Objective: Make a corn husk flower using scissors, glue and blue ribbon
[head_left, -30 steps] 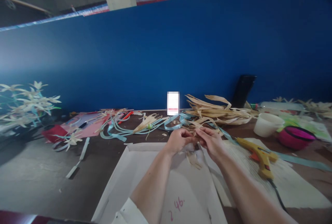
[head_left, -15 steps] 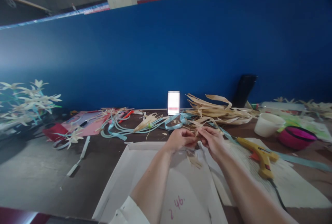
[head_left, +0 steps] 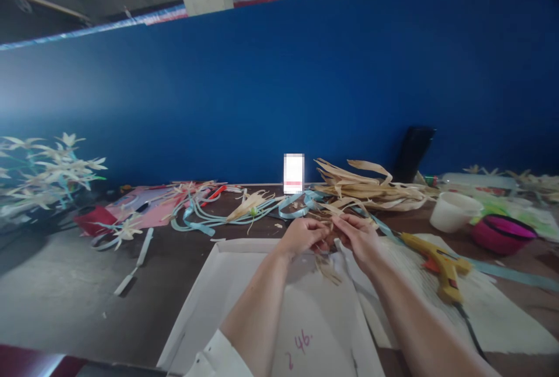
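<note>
My left hand [head_left: 301, 237] and my right hand [head_left: 358, 239] meet above the far edge of a white cardboard sheet [head_left: 244, 301]. Both pinch a small piece of dried tan husk [head_left: 328, 227] between their fingertips, fingers curled. More scraps of husk [head_left: 328, 268] lie on the sheet just below the hands. A big pile of dried husk strips [head_left: 371, 188] sits right behind them.
A yellow glue gun [head_left: 439, 258] lies on white paper to the right, its cord running toward me. Farther right stand a white cup [head_left: 452, 211] and a pink bowl [head_left: 502, 233]. Light blue ribbons [head_left: 205, 220], pink paper [head_left: 131, 211] and husk flowers [head_left: 48, 170] lie left. A blue wall backs the table.
The hands have stayed pinched together on the husk, with only small finger shifts. The view has drifted slightly.
</note>
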Motion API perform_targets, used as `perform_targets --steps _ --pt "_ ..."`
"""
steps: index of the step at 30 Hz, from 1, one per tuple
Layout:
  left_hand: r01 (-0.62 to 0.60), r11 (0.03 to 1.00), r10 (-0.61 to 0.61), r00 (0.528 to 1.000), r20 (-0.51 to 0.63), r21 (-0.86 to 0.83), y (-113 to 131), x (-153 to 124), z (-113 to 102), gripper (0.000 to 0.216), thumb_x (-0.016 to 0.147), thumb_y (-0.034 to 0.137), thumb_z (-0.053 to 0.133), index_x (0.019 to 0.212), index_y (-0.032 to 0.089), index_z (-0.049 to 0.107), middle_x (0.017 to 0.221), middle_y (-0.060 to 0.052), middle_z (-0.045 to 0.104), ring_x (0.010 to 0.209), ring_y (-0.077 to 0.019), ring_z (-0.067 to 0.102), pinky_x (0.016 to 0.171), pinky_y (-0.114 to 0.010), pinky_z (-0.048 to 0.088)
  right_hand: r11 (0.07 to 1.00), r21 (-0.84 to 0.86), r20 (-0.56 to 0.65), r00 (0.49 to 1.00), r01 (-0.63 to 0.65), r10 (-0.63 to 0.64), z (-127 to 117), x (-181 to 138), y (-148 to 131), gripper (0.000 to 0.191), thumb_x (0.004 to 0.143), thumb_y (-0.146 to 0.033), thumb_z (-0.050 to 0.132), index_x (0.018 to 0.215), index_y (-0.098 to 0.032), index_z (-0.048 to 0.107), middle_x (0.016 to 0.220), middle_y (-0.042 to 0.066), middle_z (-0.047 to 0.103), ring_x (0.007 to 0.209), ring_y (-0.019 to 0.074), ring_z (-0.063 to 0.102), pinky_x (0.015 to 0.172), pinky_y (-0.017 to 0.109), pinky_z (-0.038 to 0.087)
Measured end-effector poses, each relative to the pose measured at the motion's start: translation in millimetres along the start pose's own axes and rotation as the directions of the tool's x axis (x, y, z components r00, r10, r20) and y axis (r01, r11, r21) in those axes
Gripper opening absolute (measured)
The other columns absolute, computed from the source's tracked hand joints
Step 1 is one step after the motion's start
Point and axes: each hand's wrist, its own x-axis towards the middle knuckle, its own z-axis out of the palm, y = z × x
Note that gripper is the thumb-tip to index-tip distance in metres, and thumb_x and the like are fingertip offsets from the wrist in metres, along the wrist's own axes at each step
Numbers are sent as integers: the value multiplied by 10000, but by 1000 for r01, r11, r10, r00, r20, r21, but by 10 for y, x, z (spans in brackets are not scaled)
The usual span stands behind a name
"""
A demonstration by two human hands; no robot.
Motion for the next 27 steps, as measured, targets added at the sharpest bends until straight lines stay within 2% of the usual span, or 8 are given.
perform_targets --steps 3,8,14,20,27 --pt "-20 999 21 999 -28 45 -16 10 -9 234 695 339 662 753 113 645 558 -4 574 455 -75 504 413 -176 365 1000 -17 19 1000 7 -6 -4 -6 -3 306 634 -458 733 635 -184 597 512 -21 542 422 71 341 397 215 179" --pt "-27 998 27 1000 -2 55 -35 18 -21 260 698 356 653 770 107 650 535 -1 550 450 -68 478 418 -177 345 1000 -27 39 999 13 -12 -29 3 21 304 657 -458 721 655 -178 603 503 -22 524 424 70 337 399 214 172" --pt "-70 997 67 995 67 38 -42 18 -25 314 672 386 676 791 98 641 661 -41 612 507 -68 497 449 -175 363 1000 -22 35 999 15 -14 -39 17 49 300 646 -453 731 654 -179 611 489 -34 496 418 66 338 394 214 183" --pt "-28 999 27 998 50 34 -6 -9 -7 247 635 280 688 797 121 591 695 -27 603 570 -93 551 462 -175 408 1000 -17 -7 1000 5 -5 -23 11 32 323 601 -460 758 658 -173 621 484 -38 477 405 60 320 385 218 175" --pt "-22 999 21 998 57 25 26 -20 21 168 619 163 633 775 131 579 682 -11 589 580 -102 565 473 -196 463 1000 30 21 1000 -2 1 -33 5 45 291 630 -426 755 670 -172 618 484 -50 450 414 45 307 391 203 161"
